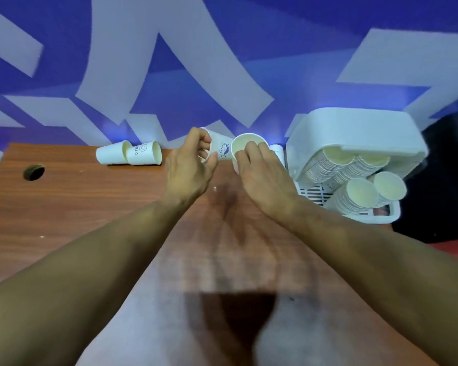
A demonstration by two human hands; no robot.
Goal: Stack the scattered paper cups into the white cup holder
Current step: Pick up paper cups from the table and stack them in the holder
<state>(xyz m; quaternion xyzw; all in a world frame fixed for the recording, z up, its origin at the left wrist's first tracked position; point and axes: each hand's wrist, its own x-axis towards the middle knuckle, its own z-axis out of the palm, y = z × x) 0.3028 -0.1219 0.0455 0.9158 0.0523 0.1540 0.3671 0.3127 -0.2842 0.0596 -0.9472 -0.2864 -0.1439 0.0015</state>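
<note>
We grip a printed cup point(221, 150) in our left hand point(189, 166) and pinch the rim of a second cup point(245, 144) with our right hand point(261, 171), likely to nest them. The white holder point(354, 128) stands at three o'clock; two loose cups point(143, 154) lie at ten o'clock.

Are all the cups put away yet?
Not quite. The white cup holder already holds several tall stacks. The left hand grips a logo cup, the right hand a second cup beside it. Two cups lie at the far edge of the table, not yet stacked.
</note>
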